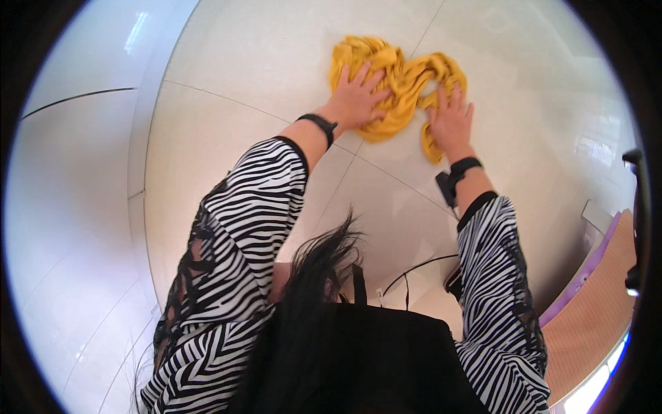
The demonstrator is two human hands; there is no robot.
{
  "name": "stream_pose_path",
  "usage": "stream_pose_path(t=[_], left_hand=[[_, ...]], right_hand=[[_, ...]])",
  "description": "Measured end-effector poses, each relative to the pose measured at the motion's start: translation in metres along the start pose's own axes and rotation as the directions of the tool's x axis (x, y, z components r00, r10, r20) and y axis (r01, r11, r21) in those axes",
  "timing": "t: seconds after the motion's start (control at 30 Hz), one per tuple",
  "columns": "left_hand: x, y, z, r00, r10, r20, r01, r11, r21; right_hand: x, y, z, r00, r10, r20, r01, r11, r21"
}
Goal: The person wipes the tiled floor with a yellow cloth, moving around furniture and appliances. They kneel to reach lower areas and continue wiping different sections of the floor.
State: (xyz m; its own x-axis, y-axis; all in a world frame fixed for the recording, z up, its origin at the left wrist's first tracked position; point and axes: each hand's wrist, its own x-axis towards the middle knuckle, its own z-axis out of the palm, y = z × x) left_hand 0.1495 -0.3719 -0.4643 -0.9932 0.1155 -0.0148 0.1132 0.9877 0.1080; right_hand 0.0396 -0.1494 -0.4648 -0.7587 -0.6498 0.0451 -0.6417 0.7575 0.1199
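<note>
A crumpled yellow cloth (401,116) lies bunched on the tiled floor (248,145), towards the top of the head view. My left hand (358,98) presses flat on the cloth's larger left part, its fingers spread. On the narrower right part rests my right hand (451,116), fingers apart and pointing away from me, with a loose tail of cloth beside its palm. A small gap in the folds shows floor between the two parts. Each wrist wears a black strap, and a small dark device hangs at the right one.
Along the left runs a pale raised edge (137,171) with a glossy white surface beyond it. At the lower right stands a wood-grain panel (595,310) with a purple border. A thin black cable (426,260) loops near my body. Long dark hair hangs into view.
</note>
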Motion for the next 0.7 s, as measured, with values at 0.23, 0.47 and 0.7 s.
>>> stream_pose_path(t=[0.23, 0.47, 0.7], left_hand=[[0.020, 0.033, 0.022, 0.967, -0.255, -0.022, 0.256, 0.966, 0.028], [-0.075, 0.102, 0.014, 0.987, 0.131, 0.092, -0.125, 0.990, -0.071], [-0.086, 0.134, 0.018, 0.953, 0.270, 0.141, -0.250, 0.957, -0.145]], right_hand=[[-0.021, 0.058, 0.016, 0.992, 0.029, 0.125, -0.020, 0.997, -0.073], [-0.182, 0.014, -0.029, 0.890, -0.437, 0.132, 0.365, 0.854, 0.369], [-0.163, 0.074, -0.034, 0.624, -0.707, 0.333, 0.666, 0.704, 0.247]])
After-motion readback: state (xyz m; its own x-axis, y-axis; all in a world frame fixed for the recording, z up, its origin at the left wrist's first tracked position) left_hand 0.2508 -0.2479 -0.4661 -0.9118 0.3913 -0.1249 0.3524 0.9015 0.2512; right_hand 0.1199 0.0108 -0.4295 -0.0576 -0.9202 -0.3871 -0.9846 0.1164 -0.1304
